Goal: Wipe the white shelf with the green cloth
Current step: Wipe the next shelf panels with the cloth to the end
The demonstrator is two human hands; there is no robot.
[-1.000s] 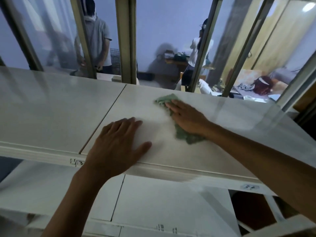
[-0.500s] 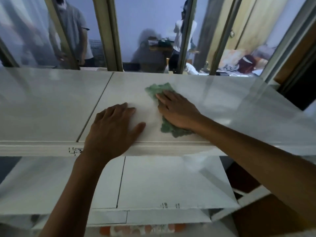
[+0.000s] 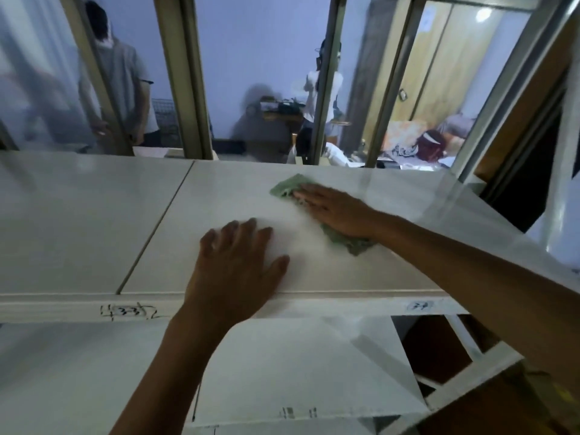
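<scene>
The white shelf [image 3: 94,227] runs across the view, with a seam down its top left of centre. A crumpled green cloth [image 3: 287,186] lies on the right panel near the back edge. My right hand [image 3: 335,210] presses flat on the cloth, fingers pointing left, covering its middle; cloth shows at the fingertips and under the wrist. My left hand [image 3: 235,268] rests flat on the shelf near the front edge, fingers spread, holding nothing.
A lower white shelf board [image 3: 298,372] sits below the front edge. Behind the shelf stand metal window frames [image 3: 185,76] with glass. Beyond the glass two people stand in a room with a cluttered table.
My right hand and the cloth have slid back toward the far edge of the shelf and slightly right. My left hand has stayed flat in about the same spot.
</scene>
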